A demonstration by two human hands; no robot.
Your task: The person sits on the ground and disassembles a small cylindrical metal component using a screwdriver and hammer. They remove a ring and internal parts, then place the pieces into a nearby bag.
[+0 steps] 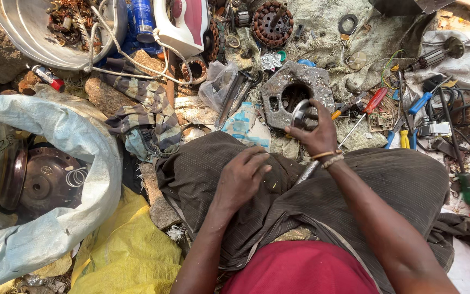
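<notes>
Rough ground is serving as the workbench here, scrap and tools spreading across dusty cloth and stone, and the person is sitting right in the middle of it with a dark cloth [387, 179] draping over the lap.

The right hand [316, 133] is reaching forward and closing its fingers around a small round metal part [302, 113], holding it up just above the grey perforated metal plate [295, 92] that is lying flat on the ground. Holding it raised and turned toward the eyes seems to be for a closer look. The left hand [240, 177] is resting on the lap, fingers curling loosely; whether anything is sitting inside them, I cannot tell.

Tools are lying within easy reach on the right: a red-handled screwdriver [368, 106], blue-handled pliers [403, 128], a green-handled screwdriver [461, 174].

Now the containers. The big metal basin [23, 32] at top left is holding a heap of rusty small parts and wire. The pale woven sack [66, 136] at left is gaping open, cradling a dark domed motor housing [39, 179]. A clear plastic bag [218, 84] is slumping beside some dark hand tools. A white and maroon clothes iron [183, 24] is lying near the basin, its cord trailing away.
</notes>
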